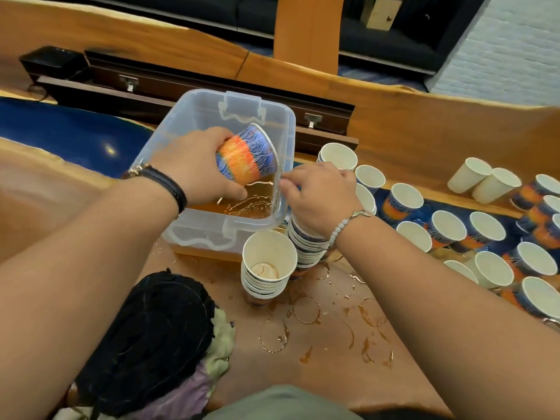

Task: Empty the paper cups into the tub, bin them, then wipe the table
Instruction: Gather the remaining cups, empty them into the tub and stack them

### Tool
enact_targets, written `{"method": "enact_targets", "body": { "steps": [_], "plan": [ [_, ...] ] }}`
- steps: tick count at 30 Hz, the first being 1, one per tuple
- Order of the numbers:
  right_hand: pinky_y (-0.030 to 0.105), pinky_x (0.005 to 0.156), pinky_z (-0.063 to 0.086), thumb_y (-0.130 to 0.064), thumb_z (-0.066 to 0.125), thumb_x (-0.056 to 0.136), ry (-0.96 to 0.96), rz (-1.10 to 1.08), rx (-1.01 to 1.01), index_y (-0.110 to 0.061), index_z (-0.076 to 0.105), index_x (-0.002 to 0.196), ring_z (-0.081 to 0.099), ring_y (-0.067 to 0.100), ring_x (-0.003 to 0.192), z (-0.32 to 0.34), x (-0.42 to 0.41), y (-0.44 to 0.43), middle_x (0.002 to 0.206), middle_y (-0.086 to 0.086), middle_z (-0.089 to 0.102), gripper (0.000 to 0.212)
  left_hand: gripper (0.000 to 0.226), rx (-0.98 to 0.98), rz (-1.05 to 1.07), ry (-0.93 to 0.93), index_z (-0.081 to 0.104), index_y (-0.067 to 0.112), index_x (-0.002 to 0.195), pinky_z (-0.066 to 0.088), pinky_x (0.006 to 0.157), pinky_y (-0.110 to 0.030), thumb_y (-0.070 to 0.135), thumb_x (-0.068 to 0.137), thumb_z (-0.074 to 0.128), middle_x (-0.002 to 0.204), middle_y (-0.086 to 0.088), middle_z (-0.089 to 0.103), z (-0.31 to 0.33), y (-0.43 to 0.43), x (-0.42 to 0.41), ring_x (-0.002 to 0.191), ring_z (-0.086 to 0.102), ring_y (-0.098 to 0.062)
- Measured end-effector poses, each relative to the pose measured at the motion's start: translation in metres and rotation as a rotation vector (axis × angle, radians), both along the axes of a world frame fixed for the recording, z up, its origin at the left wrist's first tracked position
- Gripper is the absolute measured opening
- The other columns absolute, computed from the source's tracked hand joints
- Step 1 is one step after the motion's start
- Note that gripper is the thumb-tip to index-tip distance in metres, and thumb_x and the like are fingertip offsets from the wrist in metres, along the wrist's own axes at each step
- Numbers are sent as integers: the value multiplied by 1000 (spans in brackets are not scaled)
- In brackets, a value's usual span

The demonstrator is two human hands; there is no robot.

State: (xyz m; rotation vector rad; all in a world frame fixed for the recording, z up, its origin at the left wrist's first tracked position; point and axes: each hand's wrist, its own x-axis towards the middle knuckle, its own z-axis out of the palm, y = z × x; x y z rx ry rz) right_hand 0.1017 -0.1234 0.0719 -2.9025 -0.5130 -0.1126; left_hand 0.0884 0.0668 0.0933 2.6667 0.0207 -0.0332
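brown rings & dark cloth pile nearest on wood table
2 cup stacks just past them. r hand sits over rear stack, fingers curled by tub wall, grip can't be told. l hand grips patterned cup tipped sideways over clear tub w/ amber liquid. loose cups at right.
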Motion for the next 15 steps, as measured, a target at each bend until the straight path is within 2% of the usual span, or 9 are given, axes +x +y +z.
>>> {"method": "enact_targets", "body": {
  "steps": [2,4,7,9,12,15],
  "plan": [
    [40,86,40,-35,34,99,-35,14,390,-23,66,95,55,18,97,10,-7,1,96,-3,66,35,83,-148,-12,-117,42,32,132,53,85,-41,47,61,83,115,4,55,-13,-8,-4,99,55,-17],
    [34,79,44,-29,44,98,-89,42,538,-17,68,102,56,17,92,20,-16,3,96,1,67,27,84,-175,-50,-215,41,32,133,52,87,-42,50,61,82,117,4,53,-24,-16,-8,102,53,-15],
    [29,69,39,-23,53,92,-202,105,456,-11,68,95,51,15,81,25,-29,-1,88,3,66,19,87,-227,-107,-257,39,30,137,48,93,-43,64,65,73,122,4,52,-33,-21,-15,108,51,-15],
    [25,64,32,-22,55,86,-334,140,445,-9,67,85,47,13,74,28,-37,-10,79,4,65,18,82,-122,-57,-297,38,29,139,43,95,-45,77,73,48,123,3,53,-40,-18,-16,109,52,-17],
    [19,64,28,-20,56,85,-439,156,411,-9,66,84,49,15,74,34,-51,-24,79,4,64,16,74,171,112,-262,45,27,135,27,104,-52,73,87,14,125,-1,57,-51,-11,-14,114,54,-24],
    [23,66,33,-21,52,85,-461,254,365,-9,67,83,52,21,76,38,-67,-32,79,4,64,19,73,246,157,-170,51,27,129,11,111,-60,65,88,5,125,1,59,-55,-11,-12,115,55,-25]
  ]
}}
